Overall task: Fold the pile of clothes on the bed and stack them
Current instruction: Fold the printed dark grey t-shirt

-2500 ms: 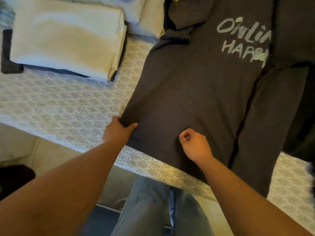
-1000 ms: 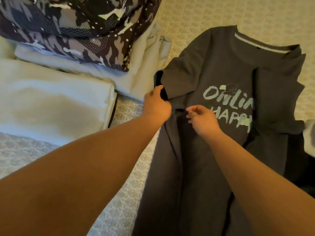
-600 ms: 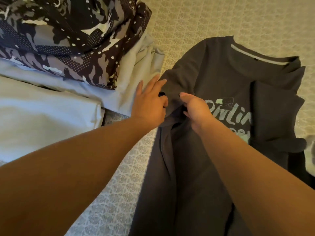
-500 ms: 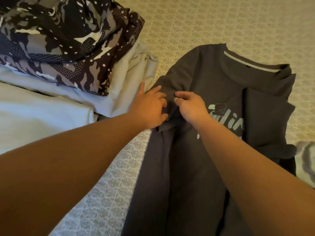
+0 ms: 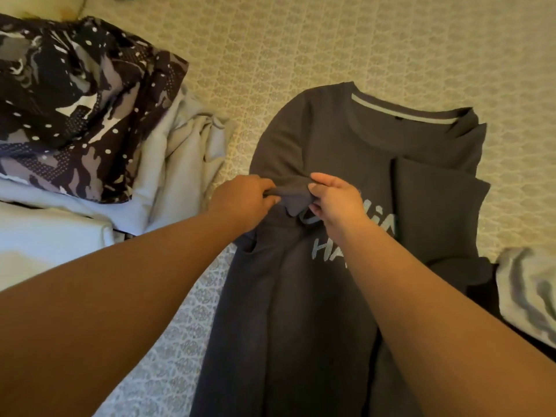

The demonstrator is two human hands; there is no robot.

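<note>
A: What have the fingers (image 5: 270, 200) got?
B: Both hands, left hand (image 5: 243, 200) and right hand (image 5: 337, 203), pinch the sleeve (image 5: 293, 198) of the grey shirt (image 5: 301, 296) on the bed (image 5: 301, 40).
A: Handling?
B: Soft, limp; grip seams. Folded stack (image 5: 75, 115) at nine o'clock.

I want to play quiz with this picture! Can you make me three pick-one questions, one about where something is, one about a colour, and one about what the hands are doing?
1. Where is the camouflage garment?
A. left of the T-shirt, on pale folded clothes
B. on the T-shirt
C. on the floor

2. What colour is the T-shirt?
A. red
B. dark grey
C. yellow

3. What are the hands doing?
A. lying flat
B. both pinching the sleeve
C. holding a hanger

Answers:
1 A: the camouflage garment lies on the pale folded clothes.
2 B: the T-shirt is dark grey with pale lettering.
3 B: left hand and right hand pinch the sleeve.
</note>
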